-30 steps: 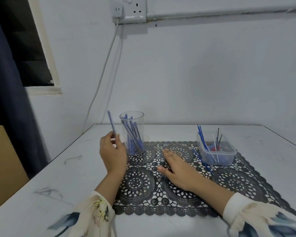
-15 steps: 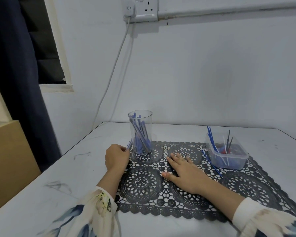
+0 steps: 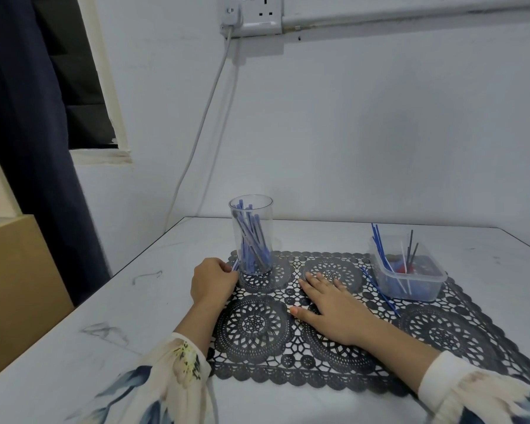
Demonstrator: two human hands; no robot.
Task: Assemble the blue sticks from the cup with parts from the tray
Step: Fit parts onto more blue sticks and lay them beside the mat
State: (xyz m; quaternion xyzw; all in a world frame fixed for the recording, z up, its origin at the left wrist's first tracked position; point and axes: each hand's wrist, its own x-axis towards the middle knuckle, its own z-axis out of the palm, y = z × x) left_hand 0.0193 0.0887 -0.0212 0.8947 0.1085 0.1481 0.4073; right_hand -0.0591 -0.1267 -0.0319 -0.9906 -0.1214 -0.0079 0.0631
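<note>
A clear cup [image 3: 251, 237] with several blue sticks stands upright on the black lace mat [image 3: 441, 328]. Just left of the cup's base, my left hand [image 3: 213, 281] is curled round one blue stick [image 3: 235, 265], whose tip pokes out beside the cup. My right hand [image 3: 328, 307] lies flat on the mat with straight fingers, holding nothing. A clear plastic tray [image 3: 410, 280] at the right holds thin blue, white and black rods and red parts. One thin blue rod [image 3: 380, 290] lies on the mat beside the tray.
The white table [image 3: 104, 332] ends at a wall behind. A cable [image 3: 196, 142] hangs from a wall socket down behind the table. A dark curtain and a brown box stand off the table's left edge.
My left hand has lowered the blue stick from upright beside the cup down to the mat at the cup's base. My right hand has stayed flat on the mat.
</note>
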